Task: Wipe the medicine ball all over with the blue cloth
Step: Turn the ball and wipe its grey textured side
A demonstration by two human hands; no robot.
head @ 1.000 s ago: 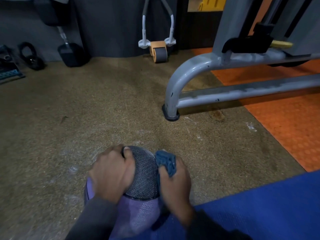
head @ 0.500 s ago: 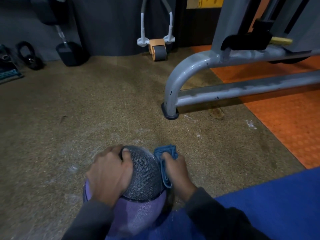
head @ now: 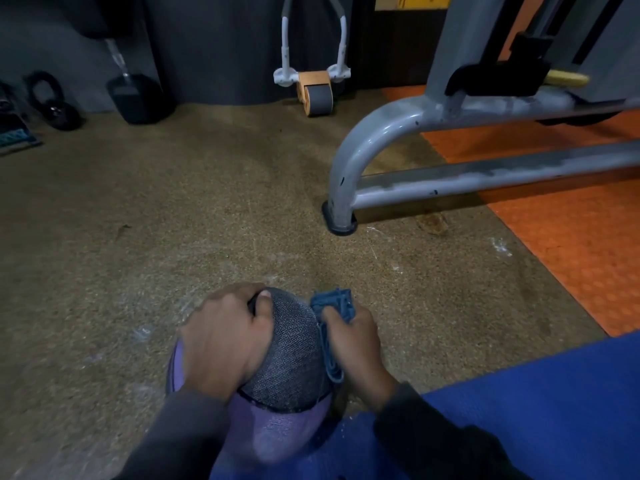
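Surroundings: grey machine frame (head: 349, 157) ahead, ab roller (head: 317, 91) by the wall, blue mat (head: 536, 393) near. Medicine ball (head: 287, 355), grey mesh over purple, on the floor. Left hand (head: 225, 341) grips its top; right hand (head: 353, 341) presses bunched blue cloth (head: 334, 306) against its side.

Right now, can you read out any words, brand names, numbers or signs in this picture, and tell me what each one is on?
No text can be read.
Yellow panel at the top edge: dark marks, cut off and too blurred to read.
Flat teal-patterned item at the far left: a pattern, no legible words.
Medicine ball, blue cloth, orange roller: no lettering shows.
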